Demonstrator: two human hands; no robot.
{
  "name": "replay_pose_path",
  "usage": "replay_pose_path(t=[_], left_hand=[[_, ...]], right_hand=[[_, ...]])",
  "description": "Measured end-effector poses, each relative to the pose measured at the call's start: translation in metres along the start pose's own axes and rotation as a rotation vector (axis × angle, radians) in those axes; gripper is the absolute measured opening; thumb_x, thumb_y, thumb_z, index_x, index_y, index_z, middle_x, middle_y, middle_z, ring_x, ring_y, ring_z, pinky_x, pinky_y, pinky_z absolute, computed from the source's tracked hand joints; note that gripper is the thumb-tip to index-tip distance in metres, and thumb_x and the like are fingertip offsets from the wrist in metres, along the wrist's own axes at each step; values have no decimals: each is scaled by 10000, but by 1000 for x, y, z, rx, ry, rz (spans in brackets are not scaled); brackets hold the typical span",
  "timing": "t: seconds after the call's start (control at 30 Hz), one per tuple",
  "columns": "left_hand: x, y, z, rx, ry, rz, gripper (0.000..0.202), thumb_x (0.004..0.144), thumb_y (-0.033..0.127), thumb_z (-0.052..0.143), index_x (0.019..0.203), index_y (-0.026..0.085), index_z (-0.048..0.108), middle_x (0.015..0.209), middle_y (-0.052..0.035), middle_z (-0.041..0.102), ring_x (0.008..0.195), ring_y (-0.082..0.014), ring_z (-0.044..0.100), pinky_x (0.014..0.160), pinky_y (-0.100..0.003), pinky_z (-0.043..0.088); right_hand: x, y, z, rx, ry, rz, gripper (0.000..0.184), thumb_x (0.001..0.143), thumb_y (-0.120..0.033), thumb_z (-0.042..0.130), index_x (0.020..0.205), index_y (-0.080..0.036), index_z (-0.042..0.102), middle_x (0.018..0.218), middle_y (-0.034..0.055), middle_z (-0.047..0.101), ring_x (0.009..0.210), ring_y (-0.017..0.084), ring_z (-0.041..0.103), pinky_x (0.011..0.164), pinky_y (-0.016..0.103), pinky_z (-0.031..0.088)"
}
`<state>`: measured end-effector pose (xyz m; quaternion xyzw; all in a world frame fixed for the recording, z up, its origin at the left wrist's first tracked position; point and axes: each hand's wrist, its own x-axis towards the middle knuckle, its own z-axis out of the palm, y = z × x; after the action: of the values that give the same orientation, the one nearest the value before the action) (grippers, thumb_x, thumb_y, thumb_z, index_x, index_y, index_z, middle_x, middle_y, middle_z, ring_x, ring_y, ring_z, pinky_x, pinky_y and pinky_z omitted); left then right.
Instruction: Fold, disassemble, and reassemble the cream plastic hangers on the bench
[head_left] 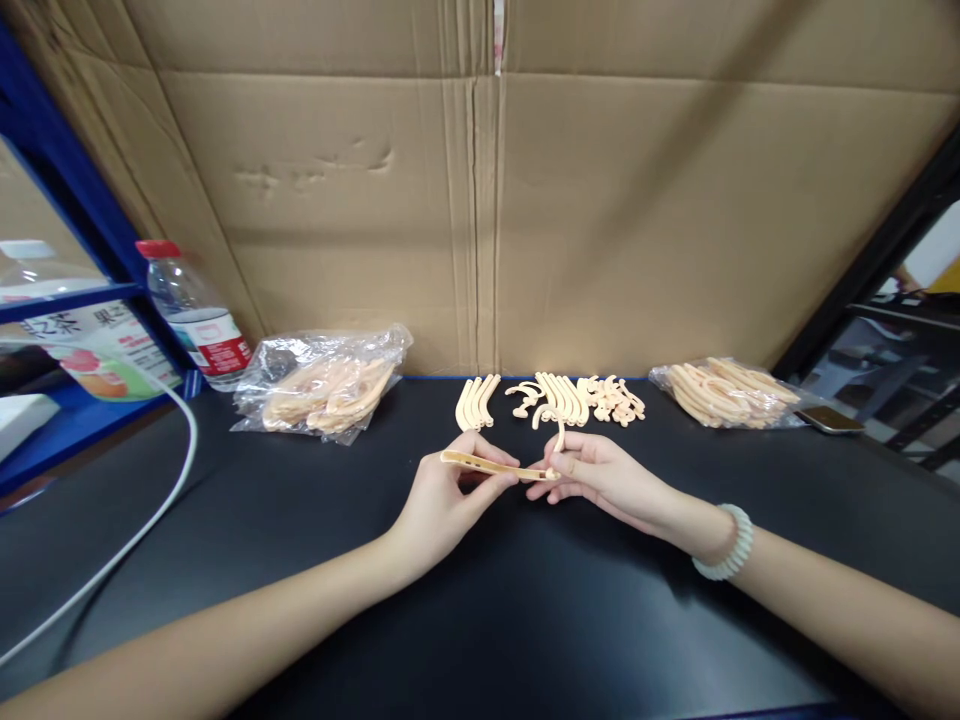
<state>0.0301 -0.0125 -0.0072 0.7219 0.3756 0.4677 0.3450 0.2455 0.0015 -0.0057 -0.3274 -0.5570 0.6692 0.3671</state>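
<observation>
Between thumb and fingers, my left hand (450, 492) grips a peach-coloured plastic hanger arm (480, 462), a long curved piece with small slots along its side. My right hand (600, 478) pinches a curved hanger hook (560, 432) of the same colour, standing upright at the arm's right end. Hook and arm meet at the right fingertips; whether they are joined I cannot tell. Behind my hands lie a row of hanger arms (474, 402), a second row of arms (564, 398) and a heap of small hooks (615, 400).
Clear bags of hanger parts lie at left (322, 395) and right (727, 390), a phone (831, 420) beside the right one. A red-capped bottle (199, 320) and white cable (169, 500) are on the left. A cardboard wall (337, 230) backs the black table (562, 620).
</observation>
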Motion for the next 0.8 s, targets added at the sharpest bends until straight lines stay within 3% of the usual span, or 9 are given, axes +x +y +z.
replay_pose_path(t=[0.2,0.4,0.53,0.67,0.8], left_hand=[[-1,1,1,47,-8,67,89,829,244,681,814,185,615,873,-43,718,818,-194,689,714,-297,543],[0,2,1,62,-21,61,78,832,245,680,811,185,634,838,-34,709,775,-184,688,680,-287,547],[0,3,1,21,-26,24,106,837,264,676,812,179,617,843,-38,707,752,-176,688,664,-282,549],[0,1,1,-23,-18,-10,116,835,272,676,813,172,621,854,-49,705,779,-189,694,700,-302,565],[1,0,1,-40,14,-37,125,827,281,682,811,168,630,849,-54,694,795,-202,694,724,-322,570]], right_hand=[[1,1,4,-44,74,-35,323,777,-427,729,783,-167,537,848,66,721,739,162,704,671,273,510],[2,5,10,-111,144,-117,329,762,-438,732,757,-163,550,674,19,672,622,141,668,611,272,508],[2,6,11,-108,197,-144,321,737,-414,758,771,-165,558,672,-1,655,578,123,644,583,263,503],[1,6,10,-34,174,-128,304,747,-404,757,781,-162,576,756,26,688,665,134,660,664,283,522],[-1,4,7,84,177,-132,257,798,-395,718,792,-159,616,995,76,700,915,171,660,870,341,516]])
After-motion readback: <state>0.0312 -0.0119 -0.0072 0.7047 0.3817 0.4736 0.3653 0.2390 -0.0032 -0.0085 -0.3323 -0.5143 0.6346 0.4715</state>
